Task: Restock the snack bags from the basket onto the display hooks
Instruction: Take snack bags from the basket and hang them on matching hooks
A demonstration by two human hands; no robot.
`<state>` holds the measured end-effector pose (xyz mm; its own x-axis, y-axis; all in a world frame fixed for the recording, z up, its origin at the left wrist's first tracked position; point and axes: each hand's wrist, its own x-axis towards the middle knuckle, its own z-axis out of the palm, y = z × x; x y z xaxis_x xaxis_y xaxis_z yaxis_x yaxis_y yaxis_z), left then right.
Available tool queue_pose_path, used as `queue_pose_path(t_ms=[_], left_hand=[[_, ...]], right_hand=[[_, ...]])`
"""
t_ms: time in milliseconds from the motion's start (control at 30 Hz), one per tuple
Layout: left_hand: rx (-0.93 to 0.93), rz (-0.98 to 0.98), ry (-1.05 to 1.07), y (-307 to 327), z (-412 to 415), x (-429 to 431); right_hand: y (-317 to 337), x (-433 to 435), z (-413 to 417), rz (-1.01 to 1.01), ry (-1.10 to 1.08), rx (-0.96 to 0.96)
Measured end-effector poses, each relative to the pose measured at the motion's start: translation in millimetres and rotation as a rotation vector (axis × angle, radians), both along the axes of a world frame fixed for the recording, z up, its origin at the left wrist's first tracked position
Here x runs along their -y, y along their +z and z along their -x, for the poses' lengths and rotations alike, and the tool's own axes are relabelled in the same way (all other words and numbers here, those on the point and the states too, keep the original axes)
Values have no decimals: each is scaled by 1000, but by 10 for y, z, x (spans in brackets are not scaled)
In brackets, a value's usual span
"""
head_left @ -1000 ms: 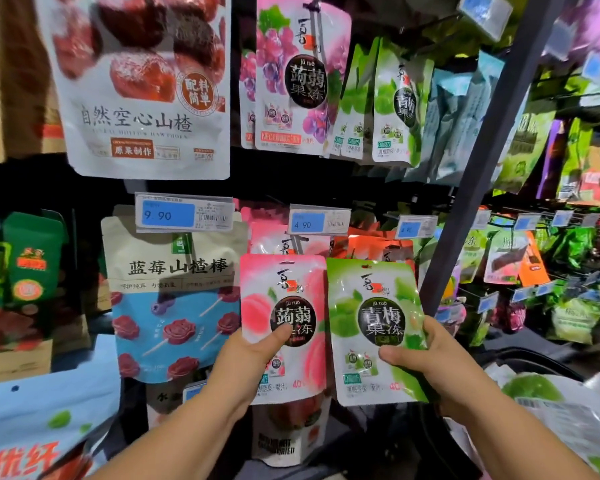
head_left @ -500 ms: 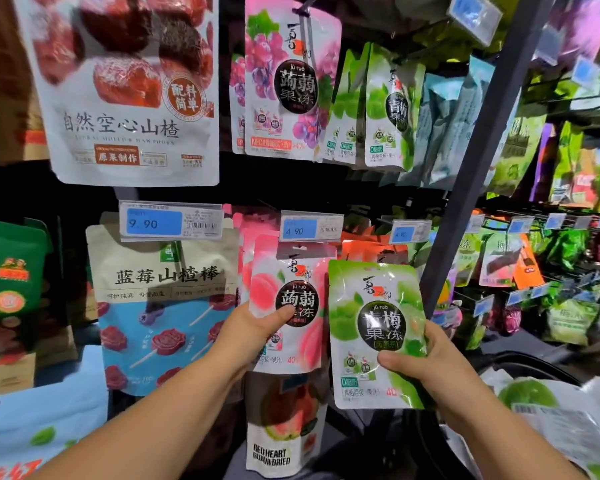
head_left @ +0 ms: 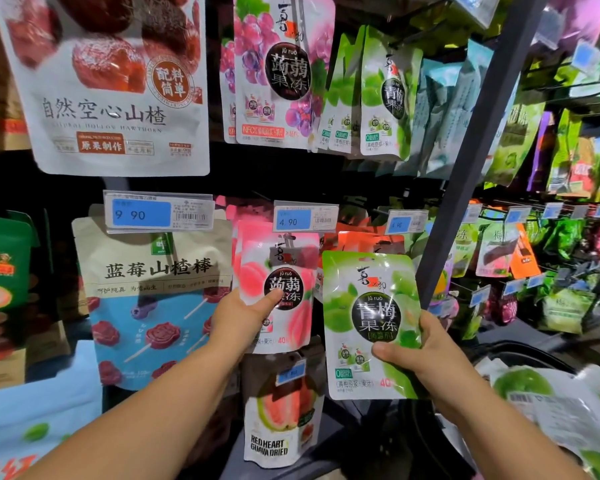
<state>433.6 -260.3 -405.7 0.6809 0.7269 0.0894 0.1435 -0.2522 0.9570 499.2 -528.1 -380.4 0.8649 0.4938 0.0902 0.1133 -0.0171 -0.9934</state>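
Shop for sure, snack aisle by the look of it. Sealed snack bags [head_left: 284,71] hung on display hooks [head_left: 298,19] in rows, same flavour stacked several deep. Blue price tags [head_left: 158,213] with barcodes clipped out front, 9.90 and 4.90. More tagged, hanging bags running off to the right past a dark shelving upright [head_left: 471,133]. Retail printing all over the packs.

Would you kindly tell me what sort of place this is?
Probably a shop's snack aisle: bags like the hawthorn bag hang in rows with tags like the 9.90 price tag, while the left hand grips a pink pouch and the right hand a green pouch.
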Motion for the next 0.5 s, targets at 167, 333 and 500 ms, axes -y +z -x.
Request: queue_pose_path(t_ms=[167,333,500], left_hand=[[18,-85,55,-105,102,78],[128,-168,91,-243,238,215],[164,-190,15,-310,417,348]], right_hand=[[24,-7,31,12,-18,43],[8,-7,18,8,-51,76],[13,-20,33,-12,-94,108]])
